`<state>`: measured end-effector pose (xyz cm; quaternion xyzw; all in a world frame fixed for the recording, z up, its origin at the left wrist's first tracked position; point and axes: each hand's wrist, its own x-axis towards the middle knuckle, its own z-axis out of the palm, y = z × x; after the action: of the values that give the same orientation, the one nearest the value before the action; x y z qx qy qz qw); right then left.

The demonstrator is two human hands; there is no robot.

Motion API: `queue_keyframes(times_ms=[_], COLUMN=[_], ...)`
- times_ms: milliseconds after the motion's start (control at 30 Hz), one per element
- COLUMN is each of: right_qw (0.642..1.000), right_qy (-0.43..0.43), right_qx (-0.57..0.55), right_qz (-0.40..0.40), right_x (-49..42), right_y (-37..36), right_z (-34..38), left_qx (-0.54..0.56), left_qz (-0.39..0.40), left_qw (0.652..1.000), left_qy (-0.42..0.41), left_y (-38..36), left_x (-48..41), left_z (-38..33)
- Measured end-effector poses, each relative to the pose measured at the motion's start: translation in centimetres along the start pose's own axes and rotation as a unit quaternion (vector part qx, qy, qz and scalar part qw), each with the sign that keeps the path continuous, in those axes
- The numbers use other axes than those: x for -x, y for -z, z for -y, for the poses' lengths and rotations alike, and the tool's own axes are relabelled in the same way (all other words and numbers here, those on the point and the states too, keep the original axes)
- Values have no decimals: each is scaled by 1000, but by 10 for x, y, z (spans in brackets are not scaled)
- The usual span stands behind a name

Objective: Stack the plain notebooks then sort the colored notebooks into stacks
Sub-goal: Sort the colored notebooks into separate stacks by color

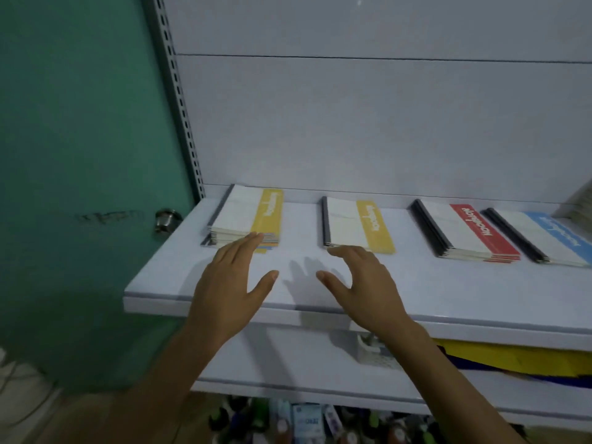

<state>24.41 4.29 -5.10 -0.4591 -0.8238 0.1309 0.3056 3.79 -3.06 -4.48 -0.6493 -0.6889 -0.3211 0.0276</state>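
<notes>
Left hand (229, 283) and right hand (365, 283) hover over the shelf (448, 293) front, fingers spread, holding nothing; left fingertips are at the mixed stack (246, 216), right at the yellow stack (355, 227). Red stack (464, 233) and blue stack (541, 240) lie further right. Likely best: pinch only the mixed stack's top yellow book by its front edge, then square it onto the yellow stack.

A shop is suggested by white display shelving (448, 283) hung on a slotted metal upright (179, 100), identical notebooks (464, 232) laid out in stacks, and small packaged goods (307, 418) crowded below.
</notes>
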Motion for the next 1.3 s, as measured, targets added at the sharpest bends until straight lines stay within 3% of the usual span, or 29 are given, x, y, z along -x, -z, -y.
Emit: queue_keyframes(times_ms=[200, 433, 567, 700, 900, 1100, 1300], right_qw=[997, 983, 975, 964, 962, 952, 944], right_qy=[-32, -100, -120, -153, -170, -210, -276], right_qx=[-65, -151, -185, -215, -213, -223, -182], right_qz=[19, 32, 31, 28, 31, 21, -10], right_x=[-17, -65, -101, -138, -172, -179, -181], right_y=[-22, -66, -95, -112, -131, -141, -147], right_z=[32, 33, 34, 26, 24, 29, 39], left_qx=[35, 29, 38, 132, 253, 338, 384], left_qz=[14, 44, 22, 8, 126, 141, 70], left_qw=[998, 997, 998, 980, 907, 895, 888], left_qy=[56, 48, 55, 148, 313, 255, 242], left_y=[15, -1, -5, -13, -34, -26, 0], left_x=[5, -13, -53, -105, -159, -166, -153], left_z=[41, 82, 112, 133, 160, 180, 207])
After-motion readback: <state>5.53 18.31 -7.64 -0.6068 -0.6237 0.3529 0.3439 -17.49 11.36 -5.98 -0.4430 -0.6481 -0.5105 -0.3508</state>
